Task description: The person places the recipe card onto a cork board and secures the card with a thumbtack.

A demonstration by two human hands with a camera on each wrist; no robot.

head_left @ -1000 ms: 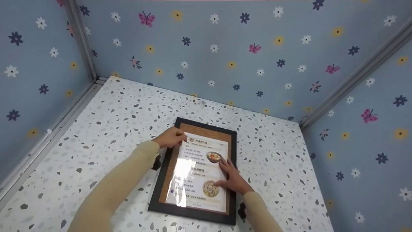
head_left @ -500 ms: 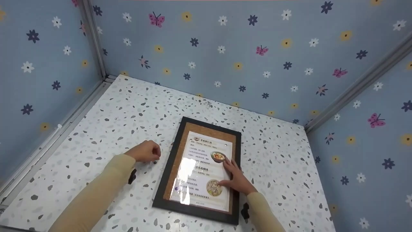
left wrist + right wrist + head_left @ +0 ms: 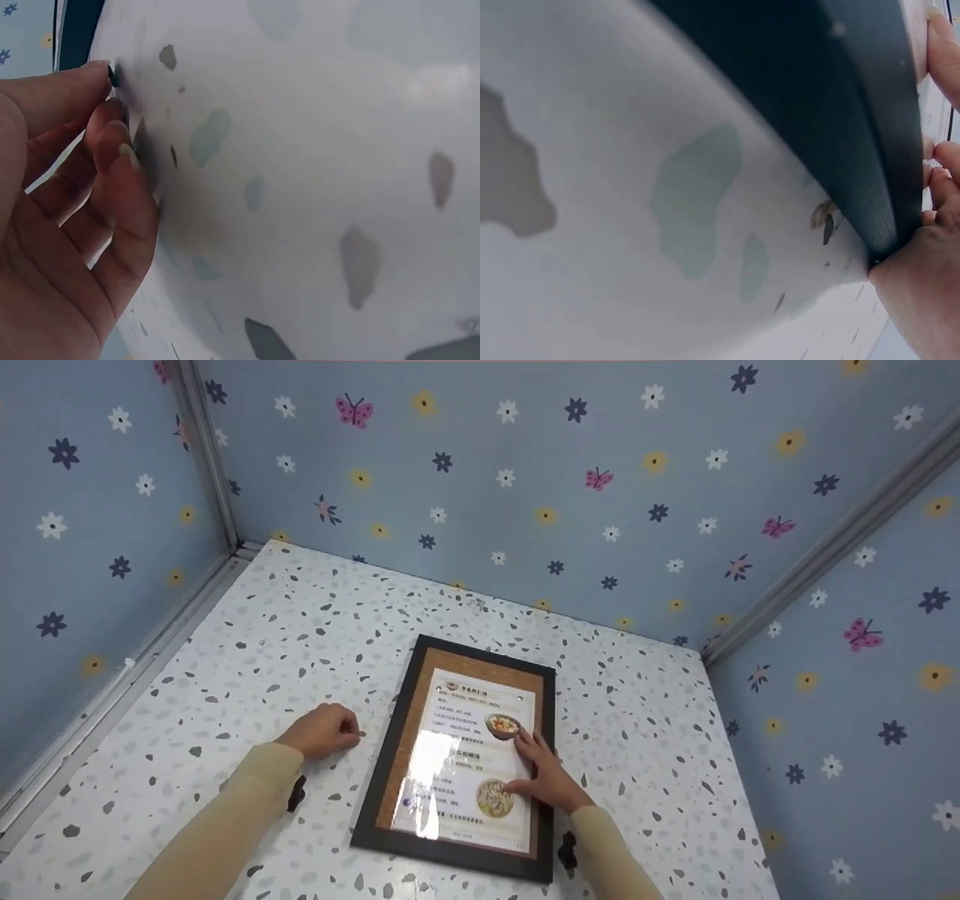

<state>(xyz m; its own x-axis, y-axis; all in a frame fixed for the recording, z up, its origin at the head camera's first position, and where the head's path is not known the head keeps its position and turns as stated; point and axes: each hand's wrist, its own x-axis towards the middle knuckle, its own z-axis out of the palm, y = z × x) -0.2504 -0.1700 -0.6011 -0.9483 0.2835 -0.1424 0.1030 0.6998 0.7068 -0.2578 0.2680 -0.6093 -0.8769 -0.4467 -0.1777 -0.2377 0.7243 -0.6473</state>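
Observation:
My left hand [image 3: 321, 731] is at the table left of a black-framed cork board [image 3: 546, 780]. In the left wrist view, its thumb and forefinger pinch a tiny dark thing [image 3: 113, 76], apparently a pushpin, mostly hidden by the fingertips. A printed recipe sheet [image 3: 461, 769] with two food pictures lies on the cork. Small pins [image 3: 439, 688] show at its upper corners, and a purple pushpin [image 3: 407, 802] sits near its lower left. My right hand [image 3: 553, 780] rests across the board's right edge with spread fingers on the sheet. Glare hides part of the text.
The white speckled table [image 3: 300, 607] extends around the board. Blue flowered panels [image 3: 495, 472] stand at the back and both sides, joined by grey metal posts [image 3: 810, 551].
My left hand has left the sheet's upper left corner and moved down left to the table. A small dark ball beside its fingers is now hidden or pinched. The right hand stays on the sheet.

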